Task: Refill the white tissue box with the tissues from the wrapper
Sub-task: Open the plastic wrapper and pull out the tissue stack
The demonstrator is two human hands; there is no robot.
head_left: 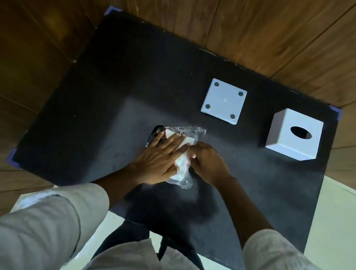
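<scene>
A clear plastic wrapper (pixel 192 132) with white tissues inside lies on the black table (pixel 108 100), near its middle. My left hand (pixel 159 155) lies flat on the pack, fingers spread, pressing it down. My right hand (pixel 207 163) is curled at the pack's right edge, its fingers pinching the wrapper there. The white tissue box cover (pixel 293 134), a cube with an oval slot on top, stands at the far right. Its flat white base plate (pixel 224 101), with four round dark feet facing up, lies separately to the left of the cover.
The black table stands against a wooden panelled wall (pixel 260 19). Blue tape marks its corners (pixel 336 112). A pale floor (pixel 343 231) shows to the right and below. My light sleeves fill the bottom of the view.
</scene>
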